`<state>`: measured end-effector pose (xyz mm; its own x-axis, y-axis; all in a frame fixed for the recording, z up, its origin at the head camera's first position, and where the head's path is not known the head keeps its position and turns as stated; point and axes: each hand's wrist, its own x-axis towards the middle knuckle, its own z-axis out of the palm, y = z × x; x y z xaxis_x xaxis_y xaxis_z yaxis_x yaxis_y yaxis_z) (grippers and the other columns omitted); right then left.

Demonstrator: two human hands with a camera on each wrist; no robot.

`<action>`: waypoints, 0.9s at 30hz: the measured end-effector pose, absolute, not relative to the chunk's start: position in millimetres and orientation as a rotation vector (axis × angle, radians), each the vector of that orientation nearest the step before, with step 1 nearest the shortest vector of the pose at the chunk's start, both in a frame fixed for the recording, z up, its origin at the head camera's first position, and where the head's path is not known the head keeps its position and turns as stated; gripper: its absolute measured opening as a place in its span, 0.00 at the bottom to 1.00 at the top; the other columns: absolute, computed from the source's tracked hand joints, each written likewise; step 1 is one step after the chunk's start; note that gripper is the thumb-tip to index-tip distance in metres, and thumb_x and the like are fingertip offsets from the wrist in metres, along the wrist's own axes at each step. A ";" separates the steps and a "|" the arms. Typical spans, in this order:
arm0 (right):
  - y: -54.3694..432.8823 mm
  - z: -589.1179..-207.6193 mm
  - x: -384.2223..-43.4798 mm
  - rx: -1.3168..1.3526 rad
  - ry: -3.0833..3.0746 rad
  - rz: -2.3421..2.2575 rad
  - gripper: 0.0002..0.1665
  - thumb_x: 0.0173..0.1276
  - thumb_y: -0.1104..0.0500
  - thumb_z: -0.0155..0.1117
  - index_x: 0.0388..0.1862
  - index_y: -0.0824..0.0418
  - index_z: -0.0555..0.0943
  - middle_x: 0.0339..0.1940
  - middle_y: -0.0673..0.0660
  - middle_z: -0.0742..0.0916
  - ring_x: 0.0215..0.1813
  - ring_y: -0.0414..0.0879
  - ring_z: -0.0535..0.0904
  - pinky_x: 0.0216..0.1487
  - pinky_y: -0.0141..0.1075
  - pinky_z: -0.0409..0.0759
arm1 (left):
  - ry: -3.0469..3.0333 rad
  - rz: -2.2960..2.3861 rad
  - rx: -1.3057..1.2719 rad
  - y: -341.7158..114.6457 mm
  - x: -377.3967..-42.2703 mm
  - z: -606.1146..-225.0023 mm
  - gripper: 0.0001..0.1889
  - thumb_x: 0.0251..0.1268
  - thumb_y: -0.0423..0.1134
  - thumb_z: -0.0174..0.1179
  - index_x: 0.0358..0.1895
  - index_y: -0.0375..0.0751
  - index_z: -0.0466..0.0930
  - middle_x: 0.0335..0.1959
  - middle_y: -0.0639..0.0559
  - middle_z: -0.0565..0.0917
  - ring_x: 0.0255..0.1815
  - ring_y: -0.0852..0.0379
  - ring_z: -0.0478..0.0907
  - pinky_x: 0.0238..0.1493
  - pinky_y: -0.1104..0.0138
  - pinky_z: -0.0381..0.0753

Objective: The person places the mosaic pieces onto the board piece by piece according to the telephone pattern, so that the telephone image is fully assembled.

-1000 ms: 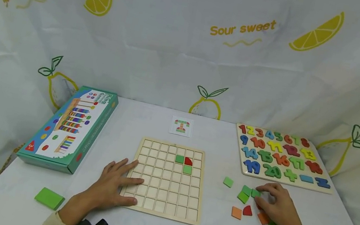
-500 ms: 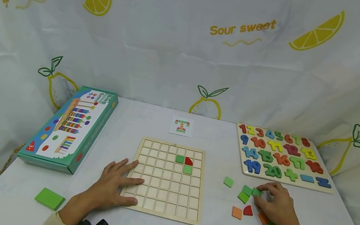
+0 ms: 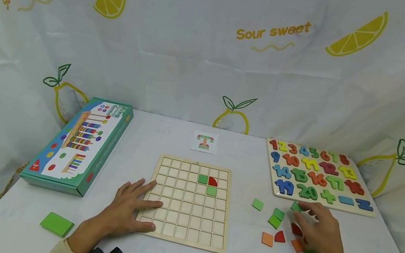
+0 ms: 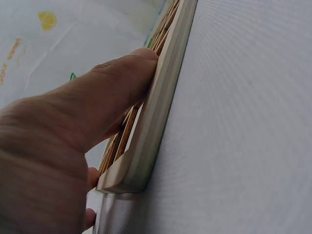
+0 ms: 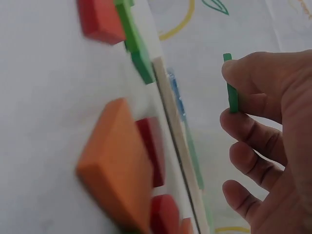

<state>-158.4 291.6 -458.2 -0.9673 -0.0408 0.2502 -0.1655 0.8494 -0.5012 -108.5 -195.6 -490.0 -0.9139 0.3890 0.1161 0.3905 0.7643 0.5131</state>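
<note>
My right hand [image 3: 318, 226] pinches a green square tile [image 5: 231, 85] between thumb and fingers, lifted off the table in the right wrist view. Below and beside it lie loose pieces: green tiles [image 3: 274, 221], an orange tile [image 3: 267, 239], a red quarter-round tile [image 3: 280, 236] and more partly under the hand. My left hand [image 3: 128, 209] rests with spread, straight fingers on the left edge of the wooden grid board [image 3: 174, 242]. In the left wrist view the thumb [image 4: 122, 78] lies along the board's rim. Two green tiles [image 3: 211, 191] and a red quarter-round sit in cells of the board.
A small pattern card [image 3: 204, 142] lies behind the board. At the back right is a number puzzle board [image 3: 319, 176]; a teal game box [image 3: 77, 145] lies at the left. One green block [image 3: 57, 224] is near the left forearm, and a printed white cloth hangs behind.
My right hand has lifted the green tile from the loose pieces and moved slightly up and right, uncovering a red piece beneath. The left hand stays on the board.
</note>
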 end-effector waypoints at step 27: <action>209.4 -375.3 -155.5 0.620 -2.404 0.867 0.21 0.50 0.69 0.76 0.45 0.64 0.84 0.43 0.54 0.84 0.50 0.50 0.76 0.46 0.22 0.68 | -2.926 -0.860 -0.657 -195.7 -107.7 -492.7 0.32 0.49 0.67 0.66 0.56 0.56 0.83 0.73 0.45 0.61 0.74 0.36 0.47 0.64 0.37 0.40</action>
